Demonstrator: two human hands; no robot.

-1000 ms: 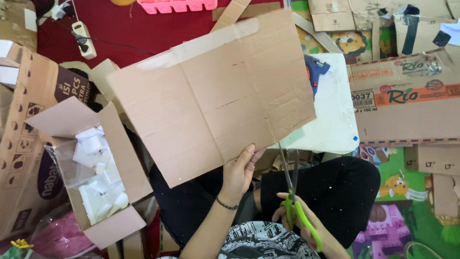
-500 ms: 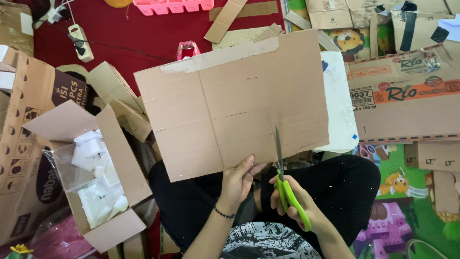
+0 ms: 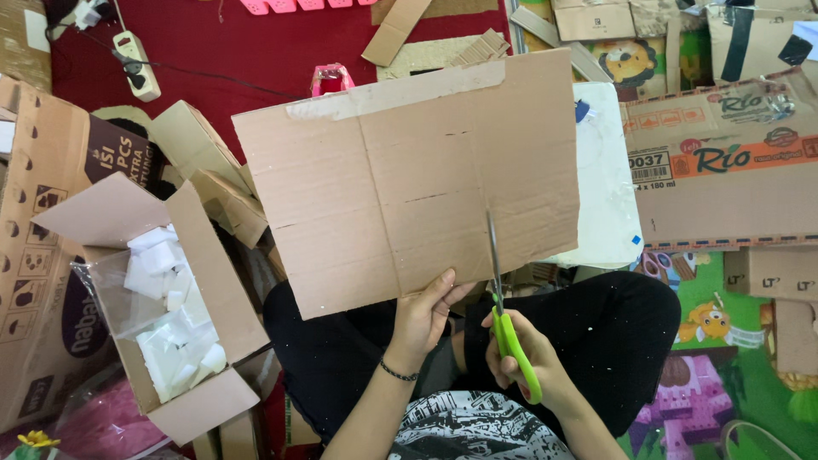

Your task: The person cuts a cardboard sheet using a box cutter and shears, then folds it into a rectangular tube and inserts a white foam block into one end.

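The cardboard sheet (image 3: 409, 179) hides much of what lies behind it: part of the white board (image 3: 605, 187), the lower part of a pink object (image 3: 331, 79) and the floor between. The fingers of the left hand (image 3: 426, 315) are tucked behind the sheet's lower edge, out of sight. The scissors (image 3: 503, 298) have green handles mostly covered by the right hand (image 3: 528, 358); whether the blades bite into the sheet cannot be told. The open box (image 3: 158, 298) holds white pieces in a clear bag, too indistinct to identify. Both forearms run off the bottom edge.
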